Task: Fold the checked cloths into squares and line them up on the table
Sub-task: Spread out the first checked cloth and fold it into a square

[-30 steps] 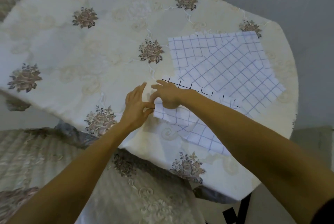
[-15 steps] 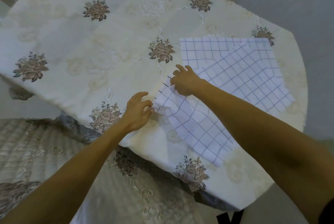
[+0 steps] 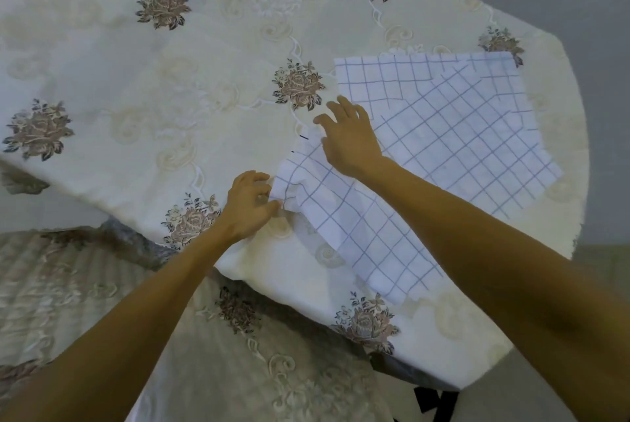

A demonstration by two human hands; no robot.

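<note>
A: Where are the cloths?

B: All on the right part of the table (image 3: 102,155), which wears a cream tablecloth (image 3: 211,56) embroidered with brown roses. The near checked cloth (image 3: 361,237) lies diagonally by the front edge, white with thin blue lines, its lower corner pointing at the table's rim. Its left corner is rumpled and lifted a little.

A: Who has that corner?

B: The left hand (image 3: 247,205). Thumb and fingers are closed on the cloth's left corner, a narrow pinch holding the fabric itself.

A: And the other hand?

B: The right hand (image 3: 349,137) is over the upper edge of the same cloth, palm down, fingers spread wide and loose, gripping nothing. Whether the palm presses the fabric or hovers just above it, I cannot tell. The right forearm crosses the cloth's upper right side and hides part of it.

A: What lies beyond it?

B: Two more. A diagonal checked cloth (image 3: 477,149) lies flat, and it overlaps a straight-set checked cloth (image 3: 375,80) farther back, whose top edge runs roughly level. The near cloth's upper part touches or overlaps the diagonal one under the arm; the join is hidden.

A: Anything else?

B: A quilted chair seat (image 3: 68,285) sits below the table edge at the left
</note>
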